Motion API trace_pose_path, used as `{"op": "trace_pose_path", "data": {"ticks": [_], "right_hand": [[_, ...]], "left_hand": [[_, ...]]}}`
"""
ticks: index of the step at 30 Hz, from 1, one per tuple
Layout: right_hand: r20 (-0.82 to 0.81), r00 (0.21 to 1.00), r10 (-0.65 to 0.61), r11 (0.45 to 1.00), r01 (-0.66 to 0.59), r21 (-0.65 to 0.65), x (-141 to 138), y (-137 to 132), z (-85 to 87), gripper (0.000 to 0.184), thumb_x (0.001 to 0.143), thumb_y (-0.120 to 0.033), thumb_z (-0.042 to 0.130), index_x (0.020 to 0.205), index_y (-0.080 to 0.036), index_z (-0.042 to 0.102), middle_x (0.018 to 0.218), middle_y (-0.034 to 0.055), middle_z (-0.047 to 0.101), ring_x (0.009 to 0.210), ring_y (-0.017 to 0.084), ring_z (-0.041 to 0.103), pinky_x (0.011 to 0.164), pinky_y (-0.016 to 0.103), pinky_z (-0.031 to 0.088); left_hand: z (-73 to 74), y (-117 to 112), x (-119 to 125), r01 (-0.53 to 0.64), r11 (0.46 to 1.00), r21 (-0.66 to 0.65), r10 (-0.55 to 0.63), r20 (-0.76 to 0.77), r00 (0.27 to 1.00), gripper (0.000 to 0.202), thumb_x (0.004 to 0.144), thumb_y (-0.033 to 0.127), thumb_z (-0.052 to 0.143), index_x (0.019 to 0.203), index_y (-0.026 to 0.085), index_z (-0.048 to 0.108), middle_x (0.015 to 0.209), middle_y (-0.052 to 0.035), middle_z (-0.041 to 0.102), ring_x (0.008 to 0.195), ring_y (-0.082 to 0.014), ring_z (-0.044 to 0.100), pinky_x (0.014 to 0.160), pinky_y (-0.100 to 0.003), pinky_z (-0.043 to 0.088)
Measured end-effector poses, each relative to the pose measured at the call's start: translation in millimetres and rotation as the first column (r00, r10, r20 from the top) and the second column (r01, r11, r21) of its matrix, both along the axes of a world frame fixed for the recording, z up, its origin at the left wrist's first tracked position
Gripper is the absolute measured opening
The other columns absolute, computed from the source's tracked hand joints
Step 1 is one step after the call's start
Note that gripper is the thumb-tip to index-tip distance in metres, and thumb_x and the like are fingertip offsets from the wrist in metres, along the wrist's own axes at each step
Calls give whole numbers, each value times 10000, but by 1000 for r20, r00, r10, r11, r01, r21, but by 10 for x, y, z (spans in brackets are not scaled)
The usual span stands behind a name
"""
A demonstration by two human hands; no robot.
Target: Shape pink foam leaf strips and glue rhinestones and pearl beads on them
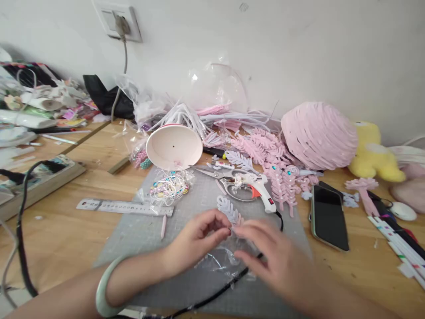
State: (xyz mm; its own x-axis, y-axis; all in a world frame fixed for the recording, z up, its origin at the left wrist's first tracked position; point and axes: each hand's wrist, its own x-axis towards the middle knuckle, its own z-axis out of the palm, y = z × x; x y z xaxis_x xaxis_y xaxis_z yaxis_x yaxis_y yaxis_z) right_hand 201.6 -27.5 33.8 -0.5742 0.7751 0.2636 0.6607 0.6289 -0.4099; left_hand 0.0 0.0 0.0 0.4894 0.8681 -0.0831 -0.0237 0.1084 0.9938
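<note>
While the leaf slants away leftward, right hand gapes, left hand's grip unclear.

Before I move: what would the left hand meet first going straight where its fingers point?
Probably the right hand, whose fingers look just ahead of the left hand, though depth is unclear.
</note>
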Motion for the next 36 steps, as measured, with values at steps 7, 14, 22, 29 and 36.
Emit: {"op": "trace_pose_path", "data": {"ticks": [7, 14, 22, 29, 36], "right_hand": [[-83, 994, 72, 982, -56, 179, -257, 42, -199, 167, 891, -138, 455, 1034, -133, 539, 847, 75, 649, 804, 181, 637, 719, 302, 537], [34, 998, 59, 965, -65, 254, -207, 88, -200, 181, 876, -98, 413, 926, -130, 584, 823, 90, 660, 814, 202, 653, 722, 310, 564], [64, 997, -52, 986, 41, 160, 0, 298, -279, 177, 887, -105, 417, 873, -147, 588, 817, 75, 664, 796, 197, 657, 728, 327, 568], [75, 996, -52, 987, 39, 157, -38, 310, -430, 203, 909, -128, 397, 911, -138, 600, 869, 94, 681, 828, 209, 669, 722, 344, 579], [32, 998, -46, 965, 37, 261, -48, 363, -411, 237, 928, -147, 384, 965, -104, 614, 889, 115, 696, 852, 212, 671, 765, 341, 575]], "left_hand": [[-76, -31, 15, 21, 987, -162, -1, 123, 992, 294, 789, 432, 639, 791, 155, 540, 735, 13, 554, 708, -111, 512, 680, -227, 422], [-85, -42, 36, 76, 995, -60, -76, -8, 997, 341, 846, 452, 530, 1040, 172, 549, 898, -55, 650, 846, -180, 605, 791, -311, 484], [-62, -148, 22, 500, 797, 338, -144, -698, 701, 675, 876, 335, 480, 1439, 126, 170, 1378, -186, 426, 1136, -296, 528, 907, -399, 467], [-6, -116, 32, 649, 637, 417, 40, -858, 512, 490, 886, 457, 450, 1256, 137, 472, 1168, -155, 574, 986, -298, 581, 803, -416, 504], [-141, -126, 4, 660, 534, 529, 52, -799, 599, 573, 886, 549, 390, 1247, 114, 482, 1426, -207, 361, 1348, -355, 254, 1058, -523, 268]]}}
